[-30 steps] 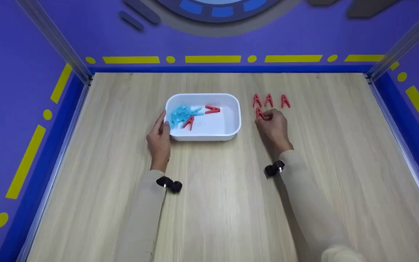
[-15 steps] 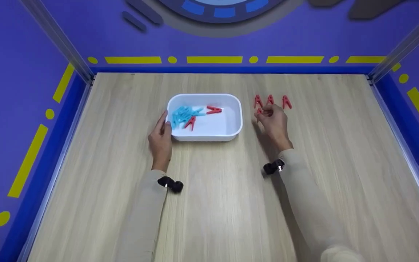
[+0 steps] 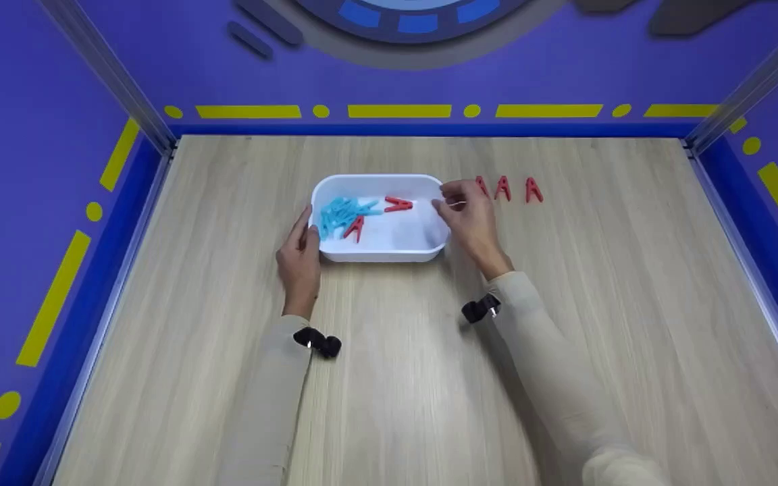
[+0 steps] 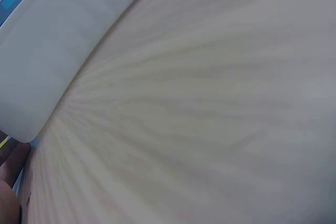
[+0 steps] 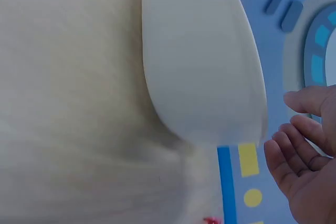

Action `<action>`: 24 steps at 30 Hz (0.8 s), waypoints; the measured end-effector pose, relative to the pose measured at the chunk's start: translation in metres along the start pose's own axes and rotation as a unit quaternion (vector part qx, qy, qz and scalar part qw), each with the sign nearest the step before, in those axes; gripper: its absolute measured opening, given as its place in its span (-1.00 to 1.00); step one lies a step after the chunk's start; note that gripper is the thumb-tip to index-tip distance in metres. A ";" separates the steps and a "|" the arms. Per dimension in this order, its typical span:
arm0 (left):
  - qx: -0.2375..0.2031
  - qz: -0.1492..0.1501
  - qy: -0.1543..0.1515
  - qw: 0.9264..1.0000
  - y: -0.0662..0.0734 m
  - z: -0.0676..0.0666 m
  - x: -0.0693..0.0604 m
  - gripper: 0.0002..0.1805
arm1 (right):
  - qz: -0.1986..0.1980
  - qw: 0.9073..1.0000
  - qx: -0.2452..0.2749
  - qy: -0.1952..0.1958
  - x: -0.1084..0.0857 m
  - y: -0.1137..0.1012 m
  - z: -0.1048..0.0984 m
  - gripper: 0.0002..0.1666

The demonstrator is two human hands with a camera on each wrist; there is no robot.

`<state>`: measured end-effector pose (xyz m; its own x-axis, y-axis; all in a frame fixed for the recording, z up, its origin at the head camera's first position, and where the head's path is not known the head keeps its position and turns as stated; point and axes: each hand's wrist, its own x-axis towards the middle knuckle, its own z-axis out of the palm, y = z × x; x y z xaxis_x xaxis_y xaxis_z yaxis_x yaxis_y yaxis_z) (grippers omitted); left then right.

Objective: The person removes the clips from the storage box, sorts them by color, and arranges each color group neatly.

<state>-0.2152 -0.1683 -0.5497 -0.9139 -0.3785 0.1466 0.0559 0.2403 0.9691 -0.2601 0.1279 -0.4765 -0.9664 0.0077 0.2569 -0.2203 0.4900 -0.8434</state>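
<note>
A white plastic bin (image 3: 379, 256) holds a heap of light blue clothespins (image 3: 342, 212), a red clothespin (image 3: 398, 204) and another red clothespin (image 3: 354, 229). My left hand (image 3: 299, 266) rests against the bin's left end, its fingers fairly straight along the outer wall. At the opposite end, my right hand (image 3: 473, 219) hovers by the rim with thumb and fingers apart; the right wrist view shows nothing between them. On the table right of the bin lie red clothespins: one (image 3: 480, 185) partly behind the right hand, one (image 3: 502, 188) in the middle and one (image 3: 533, 190) farthest right.
The wooden table (image 3: 389, 378) is bounded by a blue-purple back wall (image 3: 389, 88) with yellow marks, and by side walls at left and right. Each wrist wears a small black camera.
My right hand has let go of a red clothespin under the row and moved left to the bin's right rim; that clothespin is now out of sight. The left hand stays put.
</note>
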 end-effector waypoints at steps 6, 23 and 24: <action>-0.006 0.001 0.000 1.000 0.001 0.000 0.000 -0.55 | -0.031 0.999 0.009 -0.039 -0.002 -0.013 0.024 -0.68; 0.001 -0.018 -0.005 1.000 0.000 0.001 0.002 -0.54 | -0.017 0.974 0.003 -0.226 0.010 -0.027 0.076 -0.60; 0.003 -0.019 -0.005 1.000 0.000 0.001 0.002 -0.54 | -0.021 0.972 -0.002 -0.233 0.011 -0.027 0.077 -0.60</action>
<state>-0.2171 -0.1684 -0.5495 -0.9195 -0.3780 0.1080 0.0195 0.2307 0.9728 -0.2751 0.0472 -0.4871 -0.9121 -0.4072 0.0480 -0.2603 0.4845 -0.8352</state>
